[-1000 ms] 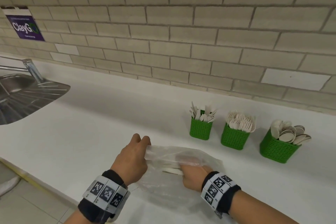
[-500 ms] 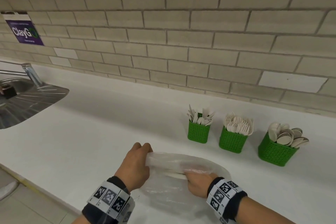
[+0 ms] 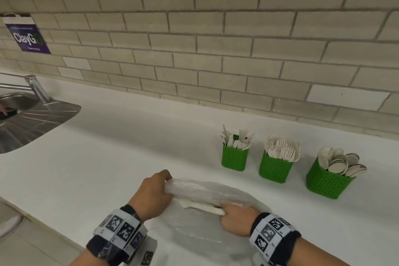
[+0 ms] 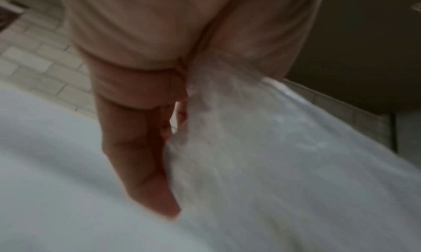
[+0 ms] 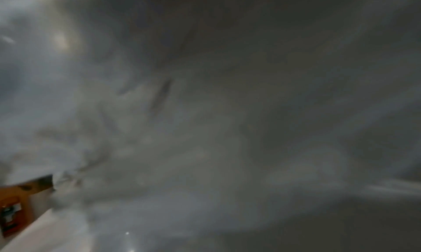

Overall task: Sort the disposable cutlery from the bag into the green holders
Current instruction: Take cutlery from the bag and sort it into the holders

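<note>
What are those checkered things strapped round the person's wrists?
Both hands are bare. The left hand and right hand each have a black wristband behind them, wrapped in white panels printed with black square-patterned marker codes. No gloves or sleeves show.

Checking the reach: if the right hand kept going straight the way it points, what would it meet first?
Probably the left hand, gripping the bag mouth; the right hand, inside, points leftward holding cutlery. Depth unclear.
</note>
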`<action>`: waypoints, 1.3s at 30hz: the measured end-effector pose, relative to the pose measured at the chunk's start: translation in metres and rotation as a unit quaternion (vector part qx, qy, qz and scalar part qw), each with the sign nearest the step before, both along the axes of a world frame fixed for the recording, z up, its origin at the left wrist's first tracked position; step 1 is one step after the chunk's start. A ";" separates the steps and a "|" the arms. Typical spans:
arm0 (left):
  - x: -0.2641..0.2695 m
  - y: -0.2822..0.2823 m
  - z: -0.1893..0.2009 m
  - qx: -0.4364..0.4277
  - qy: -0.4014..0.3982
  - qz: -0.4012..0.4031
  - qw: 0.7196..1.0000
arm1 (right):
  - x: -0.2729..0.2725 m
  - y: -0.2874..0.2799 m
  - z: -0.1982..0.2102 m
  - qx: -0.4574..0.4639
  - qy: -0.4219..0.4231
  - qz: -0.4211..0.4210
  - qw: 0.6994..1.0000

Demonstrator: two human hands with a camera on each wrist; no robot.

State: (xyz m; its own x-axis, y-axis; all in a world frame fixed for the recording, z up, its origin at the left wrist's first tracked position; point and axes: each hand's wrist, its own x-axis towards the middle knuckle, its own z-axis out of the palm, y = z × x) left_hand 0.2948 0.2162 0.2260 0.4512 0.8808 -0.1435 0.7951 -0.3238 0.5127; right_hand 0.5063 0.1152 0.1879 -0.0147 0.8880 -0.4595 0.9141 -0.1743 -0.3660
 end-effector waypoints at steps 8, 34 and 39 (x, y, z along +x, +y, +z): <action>-0.001 0.010 -0.007 -0.054 -0.129 0.027 0.990 | -0.012 -0.004 -0.010 0.006 0.073 0.032 0.997; 0.023 -0.003 -0.014 0.034 -0.052 -0.064 0.996 | 0.014 -0.016 -0.010 -0.061 0.023 0.160 0.985; 0.019 -0.001 -0.008 0.060 -0.056 -0.074 0.994 | 0.017 -0.020 -0.010 0.091 0.147 0.051 0.984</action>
